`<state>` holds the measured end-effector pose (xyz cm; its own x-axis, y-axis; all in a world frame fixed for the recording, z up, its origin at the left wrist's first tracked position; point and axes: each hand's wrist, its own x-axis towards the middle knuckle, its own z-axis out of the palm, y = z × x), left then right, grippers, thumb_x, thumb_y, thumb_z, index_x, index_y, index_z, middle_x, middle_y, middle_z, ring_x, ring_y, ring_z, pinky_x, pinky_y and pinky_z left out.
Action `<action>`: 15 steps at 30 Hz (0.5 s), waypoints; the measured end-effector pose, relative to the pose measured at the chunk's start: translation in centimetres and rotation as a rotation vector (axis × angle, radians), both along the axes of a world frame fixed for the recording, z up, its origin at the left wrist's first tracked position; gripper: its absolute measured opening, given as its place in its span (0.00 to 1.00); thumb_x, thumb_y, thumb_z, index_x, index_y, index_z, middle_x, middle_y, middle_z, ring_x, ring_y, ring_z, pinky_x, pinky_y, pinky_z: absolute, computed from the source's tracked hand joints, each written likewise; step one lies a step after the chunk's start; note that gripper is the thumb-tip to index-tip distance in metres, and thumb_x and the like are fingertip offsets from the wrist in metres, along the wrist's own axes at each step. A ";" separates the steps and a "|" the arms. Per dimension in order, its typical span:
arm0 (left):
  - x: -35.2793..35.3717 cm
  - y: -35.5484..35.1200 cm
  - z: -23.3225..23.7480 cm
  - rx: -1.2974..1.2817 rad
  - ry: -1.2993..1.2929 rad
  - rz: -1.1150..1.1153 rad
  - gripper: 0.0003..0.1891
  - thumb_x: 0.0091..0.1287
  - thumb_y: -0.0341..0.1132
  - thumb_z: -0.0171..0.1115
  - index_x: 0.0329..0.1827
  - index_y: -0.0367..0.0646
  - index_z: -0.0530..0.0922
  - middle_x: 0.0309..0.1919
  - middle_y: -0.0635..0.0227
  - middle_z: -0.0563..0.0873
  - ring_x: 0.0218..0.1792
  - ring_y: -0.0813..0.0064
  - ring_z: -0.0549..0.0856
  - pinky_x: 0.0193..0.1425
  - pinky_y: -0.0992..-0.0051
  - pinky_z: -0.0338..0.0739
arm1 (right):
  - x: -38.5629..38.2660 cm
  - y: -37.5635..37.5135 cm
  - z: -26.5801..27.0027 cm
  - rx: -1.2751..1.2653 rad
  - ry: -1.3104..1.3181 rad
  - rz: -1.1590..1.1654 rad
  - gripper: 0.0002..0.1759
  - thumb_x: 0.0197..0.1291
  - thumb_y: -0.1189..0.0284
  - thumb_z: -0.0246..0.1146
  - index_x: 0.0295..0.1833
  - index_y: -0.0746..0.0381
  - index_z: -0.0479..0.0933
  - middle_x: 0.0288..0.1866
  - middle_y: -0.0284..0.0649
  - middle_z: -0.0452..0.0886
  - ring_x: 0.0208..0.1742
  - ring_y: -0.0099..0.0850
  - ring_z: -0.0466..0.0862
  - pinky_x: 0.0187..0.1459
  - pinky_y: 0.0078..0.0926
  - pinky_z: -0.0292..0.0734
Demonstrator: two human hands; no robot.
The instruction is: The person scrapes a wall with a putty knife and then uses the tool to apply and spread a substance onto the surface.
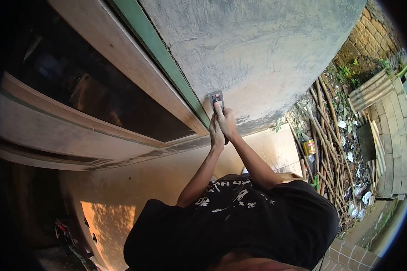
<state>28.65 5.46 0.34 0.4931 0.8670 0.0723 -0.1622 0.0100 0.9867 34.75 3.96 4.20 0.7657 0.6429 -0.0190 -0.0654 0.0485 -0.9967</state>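
Observation:
Both my hands are wrapped round a dark hand tool with a flat grey rectangular head (215, 95); its exact kind is not clear. The head lies against the rough grey wall (253, 58), close to the green strip of the door or window frame (160, 49). My right hand (227, 121) is closed higher up, a finger or thumb reaching towards the head. Just below and to the left, my left hand (216, 133) is closed around the lower part. The dark end of the tool shows beneath the hands, while most of its handle is hidden.
A dark glass pane (99, 86) in a wooden frame stands left. Below runs a tiled floor (158, 180). Right of the wall lie a pile of sticks (321, 131), a yellow tin (309, 147), scattered litter and corrugated sheets (371, 92).

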 end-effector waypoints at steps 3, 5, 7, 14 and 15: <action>0.6 2.1 3.8 0.098 0.028 -0.038 0.23 0.76 0.45 0.37 0.64 0.37 0.68 0.55 0.60 0.77 0.55 0.69 0.76 0.59 0.71 0.69 | 0.9 1.8 4.2 0.167 -0.086 0.013 0.25 0.68 0.59 0.57 0.22 0.66 0.73 0.16 0.30 0.70 0.20 0.17 0.66 0.20 0.24 0.62; 0.7 2.2 4.0 0.104 0.064 -0.033 0.23 0.77 0.45 0.37 0.64 0.37 0.68 0.55 0.59 0.77 0.56 0.68 0.76 0.59 0.71 0.69 | 0.9 1.6 4.0 0.137 -0.094 0.029 0.25 0.68 0.59 0.57 0.21 0.67 0.73 0.16 0.30 0.70 0.20 0.17 0.66 0.20 0.24 0.62; 0.8 1.6 2.2 0.162 0.034 0.036 0.22 0.76 0.45 0.38 0.61 0.36 0.69 0.51 0.57 0.78 0.53 0.66 0.78 0.58 0.70 0.70 | 0.7 1.4 2.2 0.109 -0.062 0.037 0.26 0.67 0.60 0.57 0.21 0.67 0.73 0.16 0.30 0.69 0.20 0.17 0.66 0.20 0.25 0.62; -0.5 0.8 1.6 0.067 0.002 0.058 0.23 0.76 0.46 0.38 0.59 0.36 0.70 0.50 0.58 0.79 0.51 0.67 0.78 0.57 0.71 0.71 | -1.0 0.9 2.4 0.115 -0.024 0.019 0.27 0.67 0.57 0.57 0.20 0.66 0.70 0.16 0.29 0.68 0.20 0.16 0.65 0.19 0.23 0.60; -0.2 1.6 3.2 0.097 0.021 0.044 0.23 0.76 0.46 0.38 0.58 0.36 0.70 0.49 0.58 0.79 0.50 0.67 0.78 0.56 0.71 0.71 | -0.5 1.7 3.7 0.117 -0.025 0.014 0.27 0.67 0.57 0.57 0.20 0.66 0.70 0.16 0.29 0.68 0.20 0.16 0.65 0.19 0.23 0.60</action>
<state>28.43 7.03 3.59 0.4573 0.8770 0.1475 -0.1399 -0.0928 0.9858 34.24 5.65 7.86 0.7558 0.6504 0.0763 -0.0417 0.1641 -0.9856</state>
